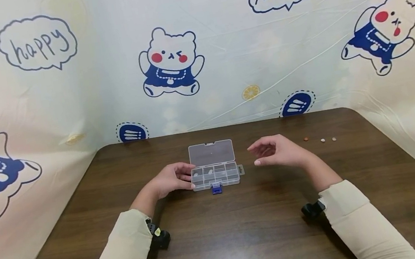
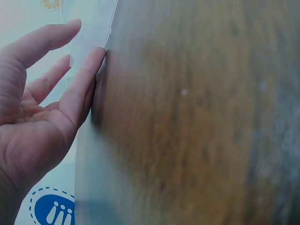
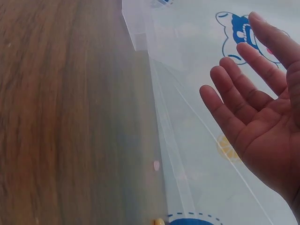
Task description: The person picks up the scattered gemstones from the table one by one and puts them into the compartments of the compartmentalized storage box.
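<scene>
A clear plastic compartment box stands on the table with its lid raised at the back and a blue latch hanging at the front. Small pale pieces lie in some back-row compartments. My left hand holds the box's left end, thumb at the front corner, fingertips by the hinge side. In the left wrist view, one fingertip sits low against the box's edge. To the right of the box, my right hand hovers with fingers loosely bent and nothing between them; its palm faces the camera in the right wrist view.
Beyond the right hand lie an orange-brown pebble-like piece and two whitish ones, a left one and a right one. The brown wooden table ends at a printed cloth backdrop. A hanging tab sticks out from the box's right side.
</scene>
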`<control>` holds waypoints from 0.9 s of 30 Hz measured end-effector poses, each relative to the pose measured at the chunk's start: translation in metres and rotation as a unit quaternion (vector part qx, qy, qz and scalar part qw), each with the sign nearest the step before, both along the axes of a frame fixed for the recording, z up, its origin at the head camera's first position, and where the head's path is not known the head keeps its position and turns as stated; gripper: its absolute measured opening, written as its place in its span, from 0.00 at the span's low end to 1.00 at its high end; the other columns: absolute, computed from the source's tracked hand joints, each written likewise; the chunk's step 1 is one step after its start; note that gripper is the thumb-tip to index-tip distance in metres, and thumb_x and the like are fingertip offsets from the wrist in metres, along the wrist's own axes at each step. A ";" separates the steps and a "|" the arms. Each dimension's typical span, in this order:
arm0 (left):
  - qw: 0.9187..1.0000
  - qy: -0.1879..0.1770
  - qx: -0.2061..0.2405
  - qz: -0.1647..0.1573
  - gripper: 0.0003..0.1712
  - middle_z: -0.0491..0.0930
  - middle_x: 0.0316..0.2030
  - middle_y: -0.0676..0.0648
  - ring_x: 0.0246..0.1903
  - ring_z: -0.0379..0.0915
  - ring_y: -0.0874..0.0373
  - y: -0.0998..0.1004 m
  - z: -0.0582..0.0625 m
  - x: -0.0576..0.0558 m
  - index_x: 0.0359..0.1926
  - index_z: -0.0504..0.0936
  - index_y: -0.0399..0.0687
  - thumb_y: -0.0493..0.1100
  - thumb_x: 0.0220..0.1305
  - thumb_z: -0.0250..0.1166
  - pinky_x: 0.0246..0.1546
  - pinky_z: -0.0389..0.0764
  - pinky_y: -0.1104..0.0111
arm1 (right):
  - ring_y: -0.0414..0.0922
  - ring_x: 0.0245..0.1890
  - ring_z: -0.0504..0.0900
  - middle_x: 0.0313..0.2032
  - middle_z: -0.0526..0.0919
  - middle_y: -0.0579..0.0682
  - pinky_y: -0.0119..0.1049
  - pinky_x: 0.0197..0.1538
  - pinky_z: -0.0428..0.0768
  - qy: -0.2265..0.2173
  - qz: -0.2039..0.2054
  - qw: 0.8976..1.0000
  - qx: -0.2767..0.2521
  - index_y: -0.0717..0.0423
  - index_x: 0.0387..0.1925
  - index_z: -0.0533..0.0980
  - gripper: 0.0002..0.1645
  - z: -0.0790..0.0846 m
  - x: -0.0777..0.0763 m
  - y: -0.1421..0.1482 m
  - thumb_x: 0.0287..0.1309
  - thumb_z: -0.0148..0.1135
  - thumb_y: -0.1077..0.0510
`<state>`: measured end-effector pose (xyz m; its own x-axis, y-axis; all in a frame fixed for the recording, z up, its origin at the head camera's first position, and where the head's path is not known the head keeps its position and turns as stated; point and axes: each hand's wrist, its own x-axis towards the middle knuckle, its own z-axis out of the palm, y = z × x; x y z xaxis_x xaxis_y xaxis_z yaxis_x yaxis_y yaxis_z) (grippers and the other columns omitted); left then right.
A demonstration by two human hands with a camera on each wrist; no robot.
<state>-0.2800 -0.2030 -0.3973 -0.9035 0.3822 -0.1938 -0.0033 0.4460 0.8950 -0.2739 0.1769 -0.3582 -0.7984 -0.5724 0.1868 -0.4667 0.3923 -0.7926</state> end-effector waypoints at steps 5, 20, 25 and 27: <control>1.000 0.002 0.002 -0.004 0.37 0.74 0.53 0.39 0.50 0.75 0.48 -0.001 0.000 0.000 0.62 0.74 0.40 0.32 0.49 0.76 0.50 0.80 0.61 | 0.52 0.46 0.82 0.45 0.84 0.51 0.47 0.52 0.80 0.004 -0.011 1.000 -0.010 0.55 0.52 0.80 0.23 0.002 0.005 0.009 0.53 0.73 0.57; 1.000 0.009 0.011 -0.022 0.39 0.72 0.54 0.35 0.51 0.73 0.45 -0.003 -0.002 -0.001 0.64 0.71 0.37 0.30 0.50 0.75 0.49 0.80 0.62 | 0.51 0.48 0.81 0.48 0.83 0.52 0.43 0.49 0.80 0.006 -0.053 0.999 -0.012 0.55 0.53 0.79 0.23 0.001 0.013 0.039 0.54 0.73 0.56; 0.999 0.006 0.018 -0.026 0.40 0.71 0.57 0.34 0.53 0.72 0.44 -0.003 -0.002 -0.001 0.65 0.70 0.36 0.30 0.50 0.74 0.49 0.80 0.62 | 0.58 0.49 0.80 0.49 0.83 0.53 0.38 0.48 0.81 0.013 -0.057 0.998 -0.026 0.57 0.53 0.79 0.23 0.001 0.016 0.048 0.55 0.72 0.58; 1.000 0.005 0.016 -0.026 0.39 0.71 0.57 0.35 0.53 0.72 0.44 -0.002 -0.002 -0.001 0.65 0.70 0.37 0.31 0.50 0.75 0.49 0.80 0.62 | 0.59 0.49 0.80 0.49 0.83 0.54 0.36 0.48 0.81 0.014 -0.063 0.997 -0.030 0.58 0.53 0.78 0.23 0.001 0.017 0.052 0.55 0.72 0.59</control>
